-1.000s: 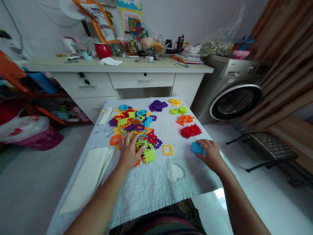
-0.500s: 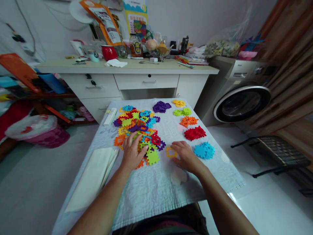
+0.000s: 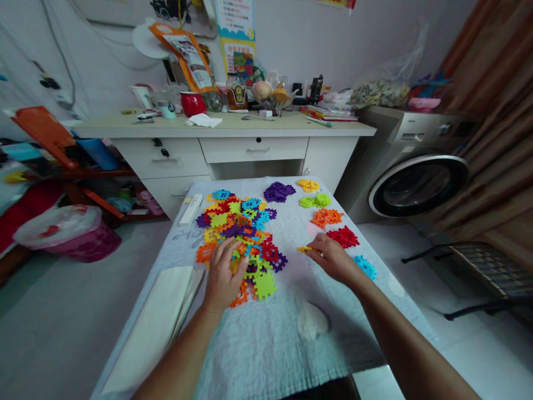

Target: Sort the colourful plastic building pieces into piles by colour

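My right hand (image 3: pixel 331 256) pinches a yellow interlocking plastic tile (image 3: pixel 303 249), raised over the cloth and seen nearly edge-on. My left hand (image 3: pixel 225 273) rests on the near left side of a mixed heap of coloured tiles (image 3: pixel 233 222), its fingers apart. Beside its thumb lies a lime green square tile (image 3: pixel 265 285). To the right, tiles lie in single-colour piles: purple (image 3: pixel 278 191), yellow (image 3: pixel 308 185), lime green (image 3: pixel 315 200), orange (image 3: pixel 327 217), red (image 3: pixel 343 236) and blue (image 3: pixel 365 267). My right forearm partly covers the blue pile.
A light cloth (image 3: pixel 258 339) covers the small table. Folded white fabric (image 3: pixel 154 316) and a white box-like strip (image 3: pixel 191 209) lie on its left. Beyond stands a cluttered white counter (image 3: pixel 250 131), with a washing machine (image 3: pixel 416 166) to the right and a pink bin (image 3: pixel 91 244) at left.
My right hand has picked the yellow tile up from the cloth and carried it slightly to the right. My left hand stays at the heap. The view has tilted up a little.
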`<action>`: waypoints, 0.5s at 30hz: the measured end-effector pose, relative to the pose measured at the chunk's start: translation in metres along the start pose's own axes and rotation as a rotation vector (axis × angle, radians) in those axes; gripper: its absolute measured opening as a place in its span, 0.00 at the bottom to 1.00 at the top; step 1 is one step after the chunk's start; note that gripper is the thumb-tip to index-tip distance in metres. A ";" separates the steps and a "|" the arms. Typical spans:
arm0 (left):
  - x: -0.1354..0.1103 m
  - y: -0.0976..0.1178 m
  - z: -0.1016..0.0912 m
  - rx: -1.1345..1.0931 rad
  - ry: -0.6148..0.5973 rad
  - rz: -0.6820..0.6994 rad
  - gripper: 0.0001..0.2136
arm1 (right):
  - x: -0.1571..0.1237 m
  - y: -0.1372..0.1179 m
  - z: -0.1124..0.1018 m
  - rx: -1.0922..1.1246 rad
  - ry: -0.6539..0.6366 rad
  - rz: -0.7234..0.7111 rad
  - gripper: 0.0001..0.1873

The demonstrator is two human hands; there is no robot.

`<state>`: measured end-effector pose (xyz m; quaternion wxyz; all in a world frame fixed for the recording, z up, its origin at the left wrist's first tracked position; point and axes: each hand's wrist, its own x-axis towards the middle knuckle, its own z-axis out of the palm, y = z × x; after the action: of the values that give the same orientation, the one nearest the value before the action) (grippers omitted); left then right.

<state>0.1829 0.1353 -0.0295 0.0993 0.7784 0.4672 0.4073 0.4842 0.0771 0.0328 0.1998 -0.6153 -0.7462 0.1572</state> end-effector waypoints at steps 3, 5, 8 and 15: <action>0.001 -0.001 0.000 -0.004 0.003 -0.004 0.17 | 0.028 0.023 -0.021 0.140 0.030 0.093 0.18; 0.001 -0.003 0.000 -0.006 -0.004 -0.011 0.17 | 0.053 0.038 -0.032 0.245 0.081 0.211 0.16; 0.001 -0.004 0.002 -0.017 -0.021 -0.032 0.17 | 0.094 0.058 -0.045 0.368 0.208 0.417 0.07; 0.001 -0.006 0.006 -0.041 -0.048 -0.057 0.17 | 0.185 0.103 -0.049 0.617 0.502 0.645 0.13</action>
<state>0.1832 0.1409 -0.0362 0.1378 0.7722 0.4782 0.3950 0.5660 0.2780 0.0453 0.4866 -0.7453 -0.3662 0.2713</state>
